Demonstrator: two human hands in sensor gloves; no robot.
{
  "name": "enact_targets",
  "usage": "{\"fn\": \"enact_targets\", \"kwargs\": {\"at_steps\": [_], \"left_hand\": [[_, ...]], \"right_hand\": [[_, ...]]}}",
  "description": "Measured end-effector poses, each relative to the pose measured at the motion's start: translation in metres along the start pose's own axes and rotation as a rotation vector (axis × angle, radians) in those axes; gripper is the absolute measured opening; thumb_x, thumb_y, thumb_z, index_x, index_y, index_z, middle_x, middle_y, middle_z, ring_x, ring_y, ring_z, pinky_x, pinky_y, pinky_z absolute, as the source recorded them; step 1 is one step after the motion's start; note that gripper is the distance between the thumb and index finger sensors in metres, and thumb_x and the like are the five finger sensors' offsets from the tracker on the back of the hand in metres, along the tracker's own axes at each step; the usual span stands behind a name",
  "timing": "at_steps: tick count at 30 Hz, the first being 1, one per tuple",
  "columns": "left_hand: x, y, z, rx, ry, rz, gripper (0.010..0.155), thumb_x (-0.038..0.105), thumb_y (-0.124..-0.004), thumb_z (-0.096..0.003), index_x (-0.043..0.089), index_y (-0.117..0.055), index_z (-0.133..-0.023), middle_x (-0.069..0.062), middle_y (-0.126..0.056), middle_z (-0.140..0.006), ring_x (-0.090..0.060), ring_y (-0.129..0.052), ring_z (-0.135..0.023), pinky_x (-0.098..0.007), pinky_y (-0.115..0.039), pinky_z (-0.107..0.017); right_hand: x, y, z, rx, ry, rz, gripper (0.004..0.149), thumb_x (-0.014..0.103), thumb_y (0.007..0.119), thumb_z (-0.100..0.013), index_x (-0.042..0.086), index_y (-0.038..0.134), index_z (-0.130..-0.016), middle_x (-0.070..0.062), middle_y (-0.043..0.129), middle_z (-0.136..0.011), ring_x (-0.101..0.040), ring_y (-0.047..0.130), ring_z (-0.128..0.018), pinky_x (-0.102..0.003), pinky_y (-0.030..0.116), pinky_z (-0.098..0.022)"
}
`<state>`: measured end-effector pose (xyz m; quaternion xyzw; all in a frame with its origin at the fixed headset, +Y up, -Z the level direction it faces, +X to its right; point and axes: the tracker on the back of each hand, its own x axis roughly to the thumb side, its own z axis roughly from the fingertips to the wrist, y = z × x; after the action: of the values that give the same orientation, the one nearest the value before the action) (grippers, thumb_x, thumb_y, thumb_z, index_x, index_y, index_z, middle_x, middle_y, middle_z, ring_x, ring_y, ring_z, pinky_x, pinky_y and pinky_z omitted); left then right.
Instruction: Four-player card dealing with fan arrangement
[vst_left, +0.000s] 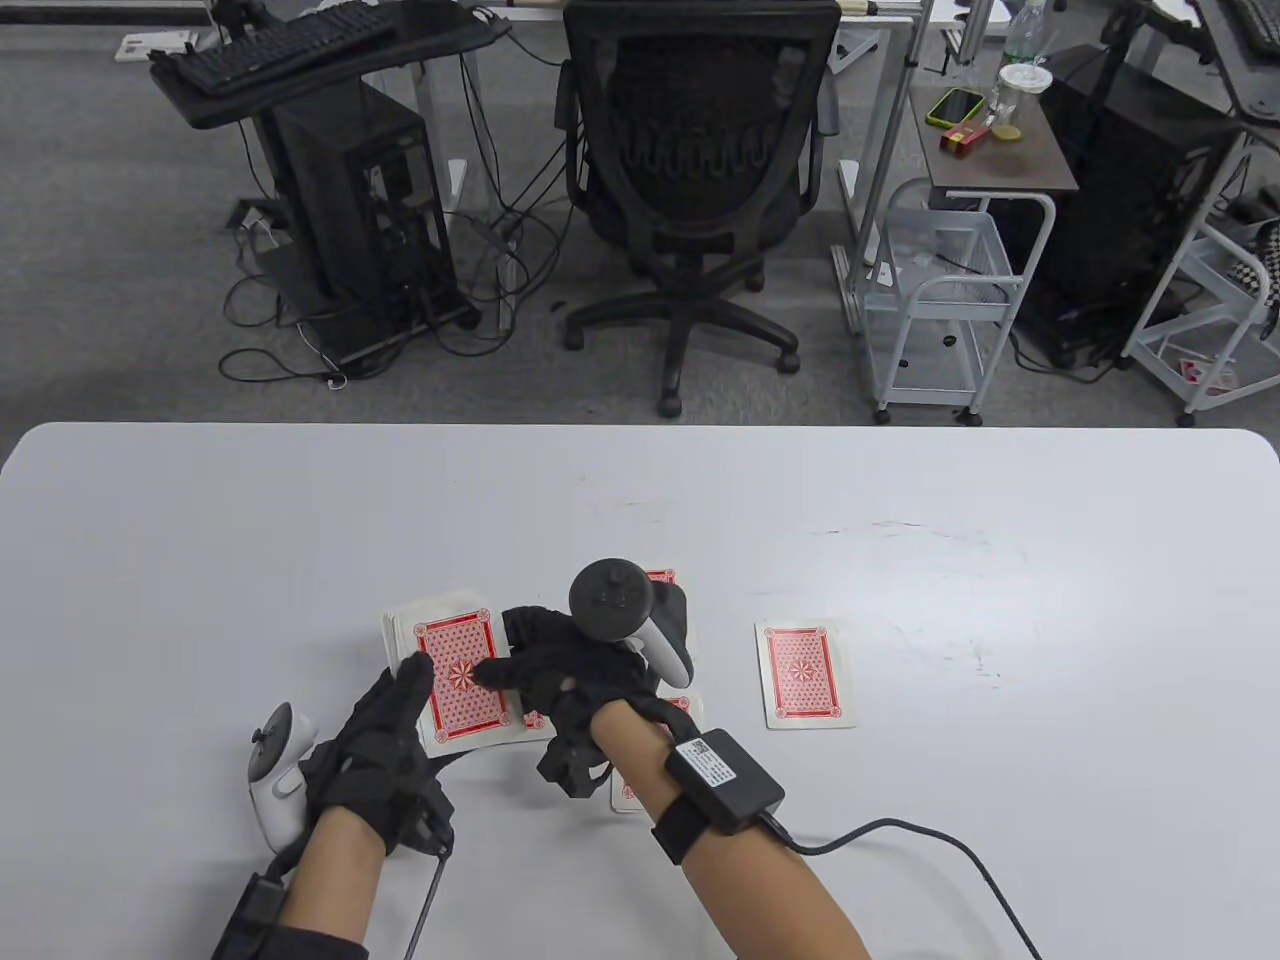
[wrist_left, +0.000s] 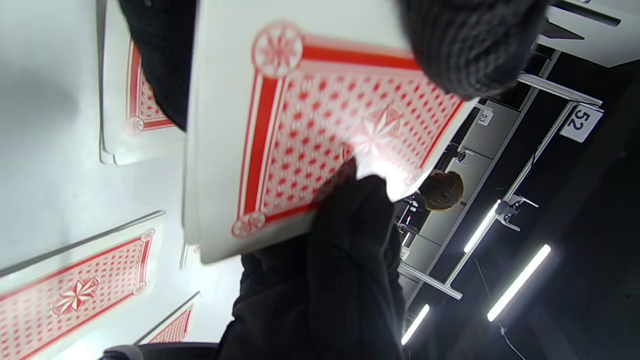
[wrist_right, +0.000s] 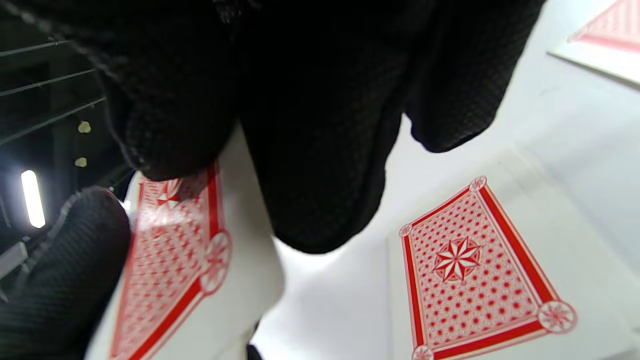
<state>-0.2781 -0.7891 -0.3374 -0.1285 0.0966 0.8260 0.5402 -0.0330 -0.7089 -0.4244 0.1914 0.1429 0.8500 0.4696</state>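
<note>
I read this as the dealing step, early on: my left hand (vst_left: 385, 735) holds the deck (vst_left: 445, 655) face down, just above the near left of the white table (vst_left: 300, 520), and my right hand (vst_left: 575, 675) reaches across from the right to take the top card (vst_left: 460, 675). Only a few cards are out so far. One dealt card (vst_left: 807, 673) lies alone, face down, well to the right. Parts of others show at the far side (vst_left: 660, 577) and the near side (vst_left: 630, 795) of my right hand, which hides most of them. I cannot count them.

My left hand is curled around the deck, thumb lying on the card back along its left edge. The left wrist view shows the thumb (wrist_left: 465, 45) pressing the top card and fingers under the stack. My right hand's fingertips (vst_left: 490, 672) rest on the top card, fingers close together. The right wrist view shows a fingertip (wrist_right: 170, 150) on the card's corner, but whether the card is pinched yet I cannot tell.

Next, I judge, the top card must slide off singly and travel to a pile. The risk is dragging two cards together.
</note>
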Motion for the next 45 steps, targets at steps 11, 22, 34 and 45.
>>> {"fn": "enact_targets", "kwargs": {"at_steps": [11,22,34,45], "left_hand": [[-0.001,0.007,-0.003,0.046,0.033,-0.026,0.049,0.053,-0.079,-0.0512,0.032,-0.072,-0.095,0.009,-0.09,-0.09,-0.023,-0.102,-0.074,-0.042,-0.089,-0.052],[0.001,0.014,-0.003,0.078,0.024,-0.032,0.049,0.053,-0.079,-0.0512,0.032,-0.072,-0.095,0.009,-0.09,-0.09,-0.023,-0.102,-0.074,-0.042,-0.089,-0.052],[0.0,0.006,-0.002,0.06,0.012,-0.036,0.049,0.053,-0.079,-0.0513,0.032,-0.072,-0.095,0.009,-0.09,-0.09,-0.025,-0.101,-0.074,-0.045,-0.088,-0.053],[-0.004,-0.004,0.002,0.059,0.004,-0.119,0.048,0.053,-0.081,-0.0497,0.032,-0.074,-0.093,0.01,-0.092,-0.088,-0.025,-0.101,-0.074,-0.045,-0.087,-0.053]], "right_hand": [[-0.048,-0.086,-0.015,-0.167,0.217,0.175,0.067,0.034,0.089,-0.049,0.001,0.061,-0.101,-0.003,0.091,-0.066,-0.016,0.101,-0.031,-0.054,0.077,-0.046],[-0.103,-0.076,-0.05,-0.203,0.569,0.896,0.074,0.043,0.09,-0.044,0.007,0.06,-0.102,0.001,0.091,-0.063,-0.014,0.097,-0.03,-0.053,0.076,-0.047],[-0.02,-0.046,-0.023,-0.083,0.187,0.426,0.064,0.048,0.074,-0.056,0.007,0.061,-0.102,-0.009,0.084,-0.08,-0.022,0.1,-0.049,-0.056,0.072,-0.052],[0.001,0.024,0.021,-0.159,0.004,0.174,0.06,0.04,0.09,-0.046,0.008,0.071,-0.093,-0.001,0.088,-0.069,-0.021,0.102,-0.044,-0.058,0.073,-0.051]]}}
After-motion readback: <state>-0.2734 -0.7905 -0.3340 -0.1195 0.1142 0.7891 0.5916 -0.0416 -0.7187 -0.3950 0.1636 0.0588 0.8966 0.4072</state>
